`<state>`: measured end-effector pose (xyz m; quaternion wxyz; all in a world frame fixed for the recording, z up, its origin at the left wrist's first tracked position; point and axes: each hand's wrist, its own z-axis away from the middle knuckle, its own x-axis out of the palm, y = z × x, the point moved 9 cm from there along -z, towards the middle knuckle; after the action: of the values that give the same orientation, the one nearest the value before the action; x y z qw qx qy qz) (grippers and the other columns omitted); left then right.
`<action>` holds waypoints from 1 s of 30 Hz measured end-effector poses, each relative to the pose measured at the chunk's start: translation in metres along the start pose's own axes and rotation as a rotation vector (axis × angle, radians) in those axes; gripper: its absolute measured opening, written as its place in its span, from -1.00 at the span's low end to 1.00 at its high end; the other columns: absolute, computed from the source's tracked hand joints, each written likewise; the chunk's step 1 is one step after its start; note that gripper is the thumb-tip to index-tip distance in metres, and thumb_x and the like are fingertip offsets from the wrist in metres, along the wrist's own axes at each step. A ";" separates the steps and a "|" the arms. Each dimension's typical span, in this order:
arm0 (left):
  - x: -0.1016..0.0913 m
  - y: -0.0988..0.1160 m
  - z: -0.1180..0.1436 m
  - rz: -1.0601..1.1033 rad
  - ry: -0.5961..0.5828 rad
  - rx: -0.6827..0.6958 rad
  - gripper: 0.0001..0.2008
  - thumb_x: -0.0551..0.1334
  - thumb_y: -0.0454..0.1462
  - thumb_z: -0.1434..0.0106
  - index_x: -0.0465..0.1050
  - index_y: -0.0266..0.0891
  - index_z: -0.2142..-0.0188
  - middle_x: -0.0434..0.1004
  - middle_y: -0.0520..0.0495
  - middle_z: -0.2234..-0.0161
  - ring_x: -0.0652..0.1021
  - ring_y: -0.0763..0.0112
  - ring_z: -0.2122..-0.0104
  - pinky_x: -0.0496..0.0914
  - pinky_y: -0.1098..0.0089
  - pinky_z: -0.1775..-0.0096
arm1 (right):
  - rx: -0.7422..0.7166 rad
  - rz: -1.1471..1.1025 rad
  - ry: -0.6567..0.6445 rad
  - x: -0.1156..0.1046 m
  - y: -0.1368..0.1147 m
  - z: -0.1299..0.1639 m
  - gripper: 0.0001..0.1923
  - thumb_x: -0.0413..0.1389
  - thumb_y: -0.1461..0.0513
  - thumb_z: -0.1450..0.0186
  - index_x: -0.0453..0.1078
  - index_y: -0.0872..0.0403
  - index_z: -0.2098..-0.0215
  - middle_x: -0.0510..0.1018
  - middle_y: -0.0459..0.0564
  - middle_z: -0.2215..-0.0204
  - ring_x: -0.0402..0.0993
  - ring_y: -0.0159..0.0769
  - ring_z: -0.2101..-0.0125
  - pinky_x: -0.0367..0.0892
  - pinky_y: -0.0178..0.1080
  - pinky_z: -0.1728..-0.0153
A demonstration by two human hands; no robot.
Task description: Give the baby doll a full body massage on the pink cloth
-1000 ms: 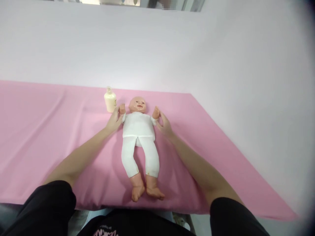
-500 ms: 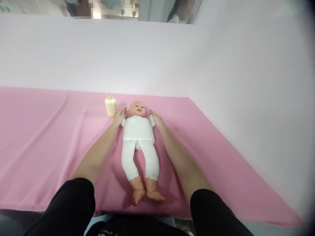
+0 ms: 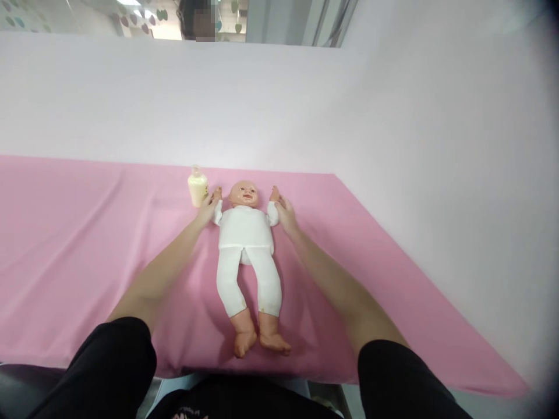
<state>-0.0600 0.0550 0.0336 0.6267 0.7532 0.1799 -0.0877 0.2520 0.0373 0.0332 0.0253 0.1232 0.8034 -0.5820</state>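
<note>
A baby doll [image 3: 246,230] in a white top and white trousers lies face up on a pink sheet, head toward the wall, bare feet toward me. Both its arms are bent up beside its head. My left hand [image 3: 207,209] is closed at the doll's wrist on the left, with the fingertips partly hidden. On the other side my right hand [image 3: 286,215] grips the doll's other wrist from its outer side. Just behind my left hand stands a pale yellow bottle [image 3: 198,187] with a clear top, close to my fingers.
The pink sheet [image 3: 87,244] covers the table up to a white wall [image 3: 174,99] at the back and another on the right. Above the back wall is a mirror or window [image 3: 279,23], showing part of a person and hanging shapes. The table's front edge is close to my body.
Both my hands have shifted outward, and the doll's arms have spread a little away from its head. The doll's body and the bottle stay in place.
</note>
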 end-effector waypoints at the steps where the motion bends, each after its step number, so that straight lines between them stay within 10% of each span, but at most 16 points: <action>1: -0.005 0.006 0.008 0.040 -0.022 0.055 -0.48 0.14 -0.10 -0.38 0.33 -0.30 -0.25 0.51 -0.30 -0.19 0.56 0.12 -0.14 0.44 0.16 -0.16 | -0.019 -0.032 -0.001 -0.005 -0.001 0.005 -0.39 0.04 -0.01 -0.36 0.25 0.09 -0.28 0.52 0.22 -0.18 0.49 -0.08 -0.17 0.42 0.02 -0.18; 6: -0.032 0.034 0.065 -0.166 -0.102 0.373 -0.35 0.24 -0.01 -0.30 0.28 -0.19 -0.31 0.49 -0.22 -0.22 0.52 0.05 -0.19 0.37 0.07 -0.23 | -0.271 0.051 -0.151 -0.022 -0.021 0.049 -0.22 0.19 0.07 -0.26 0.08 -0.01 -0.39 0.31 0.21 -0.36 0.40 -0.04 -0.26 0.35 0.07 -0.28; 15: -0.012 0.033 0.137 -0.564 -0.359 0.895 -0.69 0.12 -0.15 -0.44 0.51 -0.08 -0.08 0.60 -0.23 -0.11 0.55 0.15 -0.18 0.43 0.06 -0.16 | -0.741 0.615 -0.413 -0.017 -0.019 0.113 -0.52 0.01 0.24 -0.33 0.33 0.02 -0.22 0.55 0.20 -0.13 0.45 0.06 -0.20 0.39 0.26 -0.21; 25: -0.013 0.038 0.046 -0.293 -0.018 0.460 -0.36 0.07 -0.03 -0.44 0.11 -0.24 -0.41 0.41 -0.30 -0.28 0.47 0.01 -0.24 0.36 0.09 -0.21 | -0.391 0.223 -0.136 -0.004 -0.023 0.037 -0.22 -0.05 -0.09 -0.44 -0.07 0.08 -0.48 0.17 0.22 -0.44 0.15 -0.05 -0.42 0.10 0.09 -0.42; 30: -0.003 -0.012 -0.003 -0.378 0.146 -0.050 -0.55 0.11 0.01 -0.40 0.49 -0.17 -0.10 0.62 -0.28 -0.04 0.57 -0.10 -0.10 0.39 0.00 -0.12 | -0.056 0.054 -0.003 0.015 0.007 -0.003 -0.34 -0.17 -0.10 -0.46 0.26 0.13 -0.31 0.53 0.21 -0.19 0.42 -0.09 -0.23 0.32 0.03 -0.27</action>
<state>-0.0676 0.0588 0.0245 0.6029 0.6944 0.3653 -0.1443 0.2394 0.0445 0.0252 0.0456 0.1432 0.8158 -0.5585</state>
